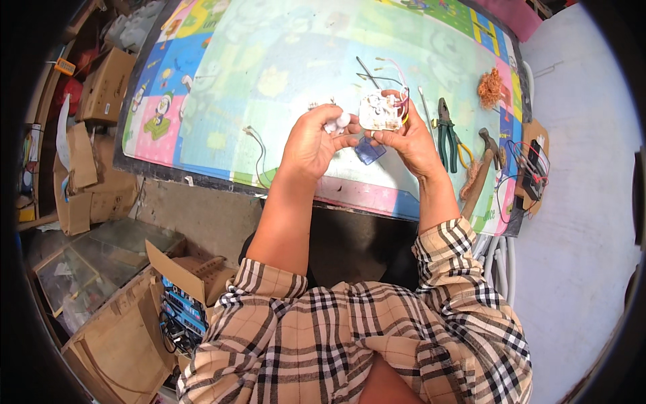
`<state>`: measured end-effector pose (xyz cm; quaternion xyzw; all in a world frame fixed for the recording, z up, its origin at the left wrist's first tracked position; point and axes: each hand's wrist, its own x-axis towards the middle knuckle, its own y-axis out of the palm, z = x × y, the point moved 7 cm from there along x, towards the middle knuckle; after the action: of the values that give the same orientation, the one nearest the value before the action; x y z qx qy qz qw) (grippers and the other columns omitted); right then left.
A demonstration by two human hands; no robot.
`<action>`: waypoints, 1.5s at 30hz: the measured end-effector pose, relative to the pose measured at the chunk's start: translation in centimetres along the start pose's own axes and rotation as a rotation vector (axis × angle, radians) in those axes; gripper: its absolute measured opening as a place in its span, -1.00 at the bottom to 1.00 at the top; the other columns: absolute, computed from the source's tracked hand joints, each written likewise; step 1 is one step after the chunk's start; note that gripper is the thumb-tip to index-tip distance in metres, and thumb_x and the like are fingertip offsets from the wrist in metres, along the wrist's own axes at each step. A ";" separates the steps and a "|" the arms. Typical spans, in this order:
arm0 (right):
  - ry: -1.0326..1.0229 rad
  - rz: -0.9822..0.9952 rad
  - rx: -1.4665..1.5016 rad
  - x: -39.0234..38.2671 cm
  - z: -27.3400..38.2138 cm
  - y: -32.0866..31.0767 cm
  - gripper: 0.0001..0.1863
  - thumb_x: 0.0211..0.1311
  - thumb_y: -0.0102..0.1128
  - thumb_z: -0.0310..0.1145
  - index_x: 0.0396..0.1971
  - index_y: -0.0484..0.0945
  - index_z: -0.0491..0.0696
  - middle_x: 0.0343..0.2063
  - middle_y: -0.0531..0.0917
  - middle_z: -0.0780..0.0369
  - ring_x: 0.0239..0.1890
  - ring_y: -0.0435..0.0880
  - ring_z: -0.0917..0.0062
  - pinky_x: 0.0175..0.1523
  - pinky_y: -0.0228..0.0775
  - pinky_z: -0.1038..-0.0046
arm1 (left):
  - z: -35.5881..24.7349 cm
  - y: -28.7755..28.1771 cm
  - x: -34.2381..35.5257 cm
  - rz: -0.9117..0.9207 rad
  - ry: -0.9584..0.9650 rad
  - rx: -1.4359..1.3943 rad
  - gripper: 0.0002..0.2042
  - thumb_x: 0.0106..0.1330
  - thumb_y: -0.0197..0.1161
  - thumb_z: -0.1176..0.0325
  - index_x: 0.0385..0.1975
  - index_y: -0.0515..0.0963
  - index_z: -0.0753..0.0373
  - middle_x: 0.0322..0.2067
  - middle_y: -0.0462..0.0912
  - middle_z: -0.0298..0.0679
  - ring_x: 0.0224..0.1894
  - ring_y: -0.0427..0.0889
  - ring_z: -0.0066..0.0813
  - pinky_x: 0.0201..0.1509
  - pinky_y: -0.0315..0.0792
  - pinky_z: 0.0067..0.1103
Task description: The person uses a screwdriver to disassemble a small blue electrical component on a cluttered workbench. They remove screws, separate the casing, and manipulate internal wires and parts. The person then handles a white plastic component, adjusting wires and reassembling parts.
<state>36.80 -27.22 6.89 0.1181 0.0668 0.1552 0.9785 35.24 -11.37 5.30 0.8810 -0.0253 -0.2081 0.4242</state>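
Note:
My left hand [315, 138] is closed around a small white plastic piece [338, 122] with a rounded knob; its far side is hidden by the fingers. Beside it, my right hand [409, 138] grips a white square electrical part [381, 112] between thumb and fingers. Several thin coloured wires [404, 81] rise from that part's far side. The two pieces are close together over the table, and I cannot tell if they touch. Just below them lies a translucent blue piece [368, 151]. More small white bits [321, 104] show behind my left fingers.
Right of my right hand lie a screwdriver [426, 111], green-handled pliers [446, 138], a yellow-handled tool [464, 153] and a hammer [479, 178]. Tangled orange fibre [489, 89] sits farther off. A black device with leads [535, 168] is at the right edge. Loose wires [258, 151] lie left; cardboard boxes [108, 87] stand beyond.

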 end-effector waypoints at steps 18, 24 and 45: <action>0.124 -0.008 -0.032 0.1 -1.5 -0.1 -0.33 0.04 0.32 -0.59 0.14 0.18 -0.24 -0.17 0.60 0.08 -0.24 0.69 0.45 -0.24 0.60 0.53 | -0.7 1.7 -0.5 -0.066 0.229 0.709 -0.79 0.16 0.33 0.42 -0.22 0.63 0.31 -0.60 0.46 -0.39 -0.56 0.36 -0.72 -0.54 0.24 -0.68; 0.146 0.038 -0.066 0.0 -1.5 0.7 -0.31 0.03 0.31 -0.58 0.16 0.18 -0.22 -0.15 0.57 0.11 -0.27 0.69 0.45 -0.26 0.59 0.51 | -0.9 1.2 -0.2 -0.170 0.389 0.954 -0.86 0.20 0.32 0.41 -0.34 0.67 0.36 -0.59 0.50 -0.37 -0.43 0.41 -0.68 -0.28 0.32 -0.69; -0.029 -0.071 -0.709 -0.3 -0.3 -0.1 -0.29 -0.16 0.32 -0.54 0.14 0.35 -0.07 -0.16 0.43 0.17 -0.49 0.44 0.65 -0.31 0.39 0.56 | -1.7 -2.4 0.6 -0.142 0.139 0.005 -0.83 0.24 0.29 0.38 -0.33 0.49 0.34 -0.59 0.41 -0.36 -0.73 0.24 -0.74 -0.73 0.08 -0.76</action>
<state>36.50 -27.37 6.64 -0.2291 -0.0008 0.1332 0.9642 36.10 -8.71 4.19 0.8940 0.0661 -0.1760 0.4068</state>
